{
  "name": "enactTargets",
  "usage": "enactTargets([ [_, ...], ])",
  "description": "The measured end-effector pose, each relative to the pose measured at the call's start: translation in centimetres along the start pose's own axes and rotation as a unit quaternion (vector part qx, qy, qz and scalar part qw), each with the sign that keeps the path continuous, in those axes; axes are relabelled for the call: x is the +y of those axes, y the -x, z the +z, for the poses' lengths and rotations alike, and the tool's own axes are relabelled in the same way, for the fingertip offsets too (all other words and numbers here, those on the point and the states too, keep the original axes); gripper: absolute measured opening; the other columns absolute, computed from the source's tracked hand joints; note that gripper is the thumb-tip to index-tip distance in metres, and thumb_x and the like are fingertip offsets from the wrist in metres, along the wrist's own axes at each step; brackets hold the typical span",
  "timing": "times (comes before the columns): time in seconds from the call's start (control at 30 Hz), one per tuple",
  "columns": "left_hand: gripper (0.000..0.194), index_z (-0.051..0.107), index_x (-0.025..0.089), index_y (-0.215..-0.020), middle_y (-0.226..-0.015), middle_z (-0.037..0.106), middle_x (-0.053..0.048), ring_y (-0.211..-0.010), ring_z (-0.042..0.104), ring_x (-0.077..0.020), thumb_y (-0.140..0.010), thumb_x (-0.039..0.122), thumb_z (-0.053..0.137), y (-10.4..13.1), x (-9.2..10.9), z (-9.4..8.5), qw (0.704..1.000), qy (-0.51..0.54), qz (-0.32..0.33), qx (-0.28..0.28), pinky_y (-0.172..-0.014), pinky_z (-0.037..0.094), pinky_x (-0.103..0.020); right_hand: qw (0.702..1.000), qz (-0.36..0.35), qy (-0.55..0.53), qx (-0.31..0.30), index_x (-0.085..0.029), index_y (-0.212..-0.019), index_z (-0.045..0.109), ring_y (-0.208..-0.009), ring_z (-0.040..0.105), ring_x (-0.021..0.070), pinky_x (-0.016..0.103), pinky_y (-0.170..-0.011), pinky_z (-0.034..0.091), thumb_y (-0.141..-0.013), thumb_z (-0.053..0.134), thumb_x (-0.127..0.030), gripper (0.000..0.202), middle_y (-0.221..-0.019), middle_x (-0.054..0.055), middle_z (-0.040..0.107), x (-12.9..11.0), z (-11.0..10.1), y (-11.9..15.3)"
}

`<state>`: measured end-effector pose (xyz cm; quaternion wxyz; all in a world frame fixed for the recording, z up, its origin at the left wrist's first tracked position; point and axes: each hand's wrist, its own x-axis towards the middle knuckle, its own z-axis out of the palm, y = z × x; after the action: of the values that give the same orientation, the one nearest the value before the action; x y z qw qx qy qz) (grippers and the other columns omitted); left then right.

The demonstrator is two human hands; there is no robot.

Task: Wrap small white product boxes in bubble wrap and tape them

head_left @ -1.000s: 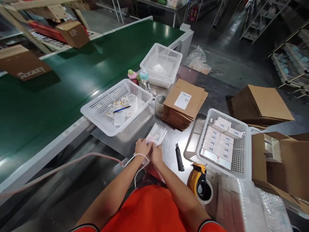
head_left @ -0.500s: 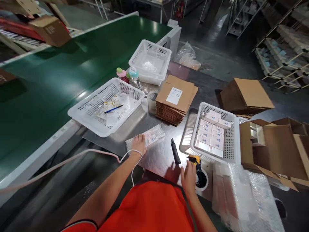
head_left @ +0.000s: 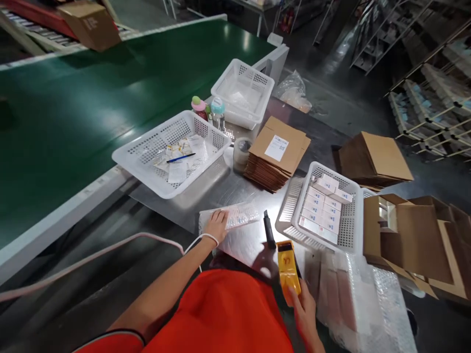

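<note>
Gripping the yellow tape dispenser, the right hand is nearest the person's body, its fingers closed around the tool; half a second ago that hand was only reaching the dispenser as it lay on the table. A full second ago both hands were together on the bubble-wrapped packet. The left hand stays laid over the packet's left end; whether its fingers pinch it, I cannot tell. The packet lies flat on the shiny metal table, with a black cutter just beyond its right end.

To the right, bubble-wrap sheets lie near a white basket of small boxes. Farther in are a stack of flattened cardboard and another basket holding a blue pen. Beyond, a green conveyor belt crosses the left side, and shelving fills the dim right background.
</note>
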<state>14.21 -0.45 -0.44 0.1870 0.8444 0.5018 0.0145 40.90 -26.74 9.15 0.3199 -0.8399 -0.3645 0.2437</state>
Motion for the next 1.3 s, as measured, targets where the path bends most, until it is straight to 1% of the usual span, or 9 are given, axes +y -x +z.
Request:
enactTargets([
  [0.07,0.068,0.054,0.011,-0.144,-0.145,0.058,-0.022,-0.143,0.045,-0.0367,-0.077,0.02,0.066,0.0,-0.3,0.4,1.0,0.02,0.005,0.021,-0.126,0.026,-0.05,0.99,0.024,-0.118,-0.072,-0.021,-0.091,0.068,-0.067,0.064,0.0238,0.035,-0.06,0.054,-0.083,0.057,-0.074,0.054,-0.079,0.008,0.07,-5.2,1.9,-1.1],
  [0.2,0.056,0.06,0.007,-0.132,-0.143,0.06,-0.025,-0.141,0.048,-0.0381,-0.077,0.018,0.065,0.2,-0.9,1.1,0.996,0.073,0.017,0.058,-0.126,0.028,-0.054,0.979,0.013,-0.182,-0.091,-0.019,-0.083,0.066,-0.065,0.06,0.0201,0.029,-0.057,0.049,-0.085,0.05,-0.073,0.057,-0.073,0.005,0.067,-15.8,10.4,-6.3],
  [0.33,0.054,0.06,0.015,-0.131,-0.144,0.06,-0.019,-0.143,0.047,-0.0347,-0.079,0.025,0.066,0.0,-1.5,1.4,0.992,0.107,0.023,0.06,-0.124,0.033,-0.052,0.992,0.005,-0.071,-0.107,-0.019,-0.072,0.064,-0.069,0.063,0.0207,0.027,-0.059,0.047,-0.089,0.05,-0.06,0.046,-0.07,0.006,0.068,-20.5,16.6,-10.2],
  [0.47,0.058,0.056,0.016,-0.135,-0.149,0.055,-0.02,-0.14,0.05,-0.0341,-0.079,0.027,0.066,-0.1,-1.6,1.0,0.99,0.129,-0.025,0.042,-0.122,0.036,-0.05,0.993,0.017,-0.007,-0.116,-0.02,-0.068,0.063,-0.068,0.066,0.0209,0.026,-0.059,0.045,-0.09,0.053,-0.052,0.04,-0.069,0.007,0.07,-20.1,17.3,-10.5],
  [0.6,0.075,0.044,0.012,-0.147,-0.161,0.04,-0.023,-0.151,0.035,-0.0374,-0.077,0.027,0.067,-0.2,-1.7,0.1,0.991,0.107,-0.053,0.062,-0.127,0.021,-0.055,0.992,0.013,0.008,-0.121,-0.02,-0.067,0.062,-0.069,0.066,0.021,0.025,-0.059,0.044,-0.089,0.051,-0.055,0.042,-0.068,0.008,0.069,-20.0,17.0,-10.2],
  [0.77,0.1,0.016,0.002,-0.16,-0.146,0.055,-0.028,-0.144,0.046,-0.0363,-0.076,0.024,0.065,-0.6,-1.8,-0.9,0.996,0.067,-0.033,0.048,-0.127,0.015,-0.052,0.992,0.021,-0.032,-0.123,-0.021,-0.067,0.059,-0.066,0.061,0.0193,0.025,-0.056,0.042,-0.085,0.05,-0.064,0.047,-0.067,0.006,0.067,-19.5,16.9,-8.6],
  [0.9,0.093,0.016,0.001,-0.161,-0.133,0.063,-0.028,-0.129,0.058,-0.0362,-0.081,0.019,0.061,-1.0,-1.3,-2.0,0.999,0.012,-0.044,0.013,-0.125,0.018,-0.052,0.982,0.065,-0.104,-0.145,-0.022,-0.068,0.056,-0.058,0.053,0.0166,0.026,-0.05,0.039,-0.079,0.051,-0.076,0.056,-0.061,0.002,0.059,-14.7,13.6,-3.2],
  [1.07,0.116,0.028,0.02,-0.159,-0.14,0.058,-0.023,-0.127,0.055,-0.0439,-0.061,0.037,0.088,-2.6,-0.1,-4.3,0.992,-0.068,-0.031,-0.102,-0.121,0.014,-0.061,0.955,0.162,-0.171,-0.178,-0.018,-0.082,0.064,-0.055,0.051,0.0159,0.027,-0.047,0.04,-0.076,0.057,-0.08,0.063,-0.067,0.003,0.062,-8.0,9.8,3.1],
  [1.3,0.121,0.034,0.02,-0.154,-0.147,0.05,-0.026,-0.133,0.046,-0.045,-0.05,0.043,0.092,-4.1,1.4,-6.1,0.969,-0.123,-0.074,-0.203,-0.115,0.021,-0.06,0.966,0.162,-0.066,-0.192,-0.016,-0.083,0.066,-0.067,0.066,0.0219,0.027,-0.056,0.043,-0.09,0.051,-0.067,0.054,-0.075,0.01,0.071,-10.3,13.6,-1.1],
])
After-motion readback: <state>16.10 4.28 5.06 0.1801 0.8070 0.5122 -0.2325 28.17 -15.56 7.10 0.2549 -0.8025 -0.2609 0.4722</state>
